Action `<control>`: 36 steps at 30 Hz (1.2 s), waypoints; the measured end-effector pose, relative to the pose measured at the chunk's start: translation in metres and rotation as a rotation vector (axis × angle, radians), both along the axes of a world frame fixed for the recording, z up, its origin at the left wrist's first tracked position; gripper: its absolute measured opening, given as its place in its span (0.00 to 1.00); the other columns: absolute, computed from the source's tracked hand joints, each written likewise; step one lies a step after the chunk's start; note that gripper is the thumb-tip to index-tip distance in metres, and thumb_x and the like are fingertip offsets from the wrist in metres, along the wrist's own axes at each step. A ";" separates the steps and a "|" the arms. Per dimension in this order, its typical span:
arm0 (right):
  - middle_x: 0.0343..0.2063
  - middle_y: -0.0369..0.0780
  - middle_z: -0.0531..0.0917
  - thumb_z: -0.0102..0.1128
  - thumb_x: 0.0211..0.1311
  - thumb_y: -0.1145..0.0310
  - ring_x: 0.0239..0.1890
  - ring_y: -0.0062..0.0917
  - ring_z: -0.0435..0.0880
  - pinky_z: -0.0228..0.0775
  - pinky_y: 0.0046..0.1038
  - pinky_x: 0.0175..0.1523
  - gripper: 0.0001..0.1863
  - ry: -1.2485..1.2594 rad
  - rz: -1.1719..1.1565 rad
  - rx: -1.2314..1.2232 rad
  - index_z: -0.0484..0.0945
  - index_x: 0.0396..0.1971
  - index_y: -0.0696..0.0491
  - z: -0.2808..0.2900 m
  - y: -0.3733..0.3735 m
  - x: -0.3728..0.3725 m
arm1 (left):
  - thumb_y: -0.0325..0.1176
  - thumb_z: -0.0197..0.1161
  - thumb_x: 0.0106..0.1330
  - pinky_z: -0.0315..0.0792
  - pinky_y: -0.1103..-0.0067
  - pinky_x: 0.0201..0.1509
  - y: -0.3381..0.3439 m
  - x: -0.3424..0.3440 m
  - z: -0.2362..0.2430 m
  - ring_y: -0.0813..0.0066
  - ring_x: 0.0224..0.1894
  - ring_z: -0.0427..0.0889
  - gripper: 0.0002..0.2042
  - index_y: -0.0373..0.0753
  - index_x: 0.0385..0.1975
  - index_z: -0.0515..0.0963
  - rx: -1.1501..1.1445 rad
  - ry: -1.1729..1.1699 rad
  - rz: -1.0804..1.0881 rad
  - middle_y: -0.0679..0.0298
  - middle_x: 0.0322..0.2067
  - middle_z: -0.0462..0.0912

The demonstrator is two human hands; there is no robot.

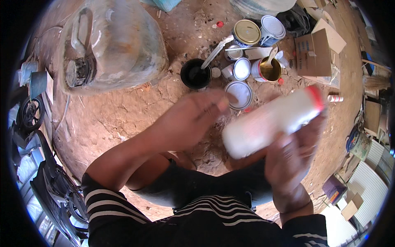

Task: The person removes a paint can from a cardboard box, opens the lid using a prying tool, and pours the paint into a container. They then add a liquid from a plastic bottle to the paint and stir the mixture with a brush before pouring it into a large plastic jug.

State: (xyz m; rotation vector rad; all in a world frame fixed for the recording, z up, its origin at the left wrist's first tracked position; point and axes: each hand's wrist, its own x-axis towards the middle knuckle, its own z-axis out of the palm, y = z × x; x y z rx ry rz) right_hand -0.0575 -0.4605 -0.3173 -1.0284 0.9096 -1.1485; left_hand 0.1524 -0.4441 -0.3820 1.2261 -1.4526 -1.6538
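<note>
A white plastic bottle (pixel 263 125) with a red cap lies tilted in my right hand (pixel 288 160), which is closed round its side, the capped end pointing up to the right. Left of the bottle, my left hand (pixel 199 115) is raised and smeared by motion, so its finger pose is unclear. Just beyond that hand stands a small tin with pale contents (pixel 239 94). A black pot of dark liquid (pixel 196 74) with a stick leaning in it is also near. Farther right, an open tin of yellowish-brown liquid (pixel 271 72) holds a brush or spatula (pixel 270 57).
More tins cluster at the back, among them a gold-lidded tin (pixel 247 32) and a blue-and-white tin (pixel 273 28). A big dirty jerrycan (pixel 119 45) occupies the far left. Cardboard boxes (pixel 314 53) sit at the right. A motorcycle (pixel 49 185) is at the left edge, above bare earth.
</note>
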 end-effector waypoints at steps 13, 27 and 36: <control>0.61 0.51 0.70 0.68 0.66 0.75 0.60 0.34 0.76 0.68 0.36 0.67 0.48 0.005 -0.040 0.191 0.42 0.75 0.51 -0.013 -0.003 0.012 | 0.49 0.55 0.77 0.62 0.67 0.72 0.001 0.005 0.015 0.66 0.67 0.70 0.30 0.32 0.69 0.62 0.287 0.471 -0.015 0.57 0.61 0.72; 0.60 0.50 0.77 0.41 0.81 0.55 0.63 0.35 0.77 0.65 0.37 0.72 0.28 0.376 -0.661 -0.101 0.64 0.66 0.62 0.015 -0.027 -0.011 | 0.36 0.72 0.62 0.67 0.64 0.68 0.008 0.000 0.010 0.56 0.61 0.73 0.36 0.36 0.68 0.62 -0.116 0.044 0.058 0.50 0.56 0.68; 0.59 0.52 0.72 0.56 0.73 0.56 0.59 0.40 0.76 0.69 0.43 0.64 0.36 0.871 -0.242 -0.337 0.57 0.71 0.59 -0.020 0.023 -0.018 | 0.42 0.64 0.68 0.70 0.60 0.64 0.010 0.001 -0.014 0.41 0.60 0.74 0.27 0.34 0.62 0.67 -0.194 -0.113 -0.053 0.45 0.62 0.67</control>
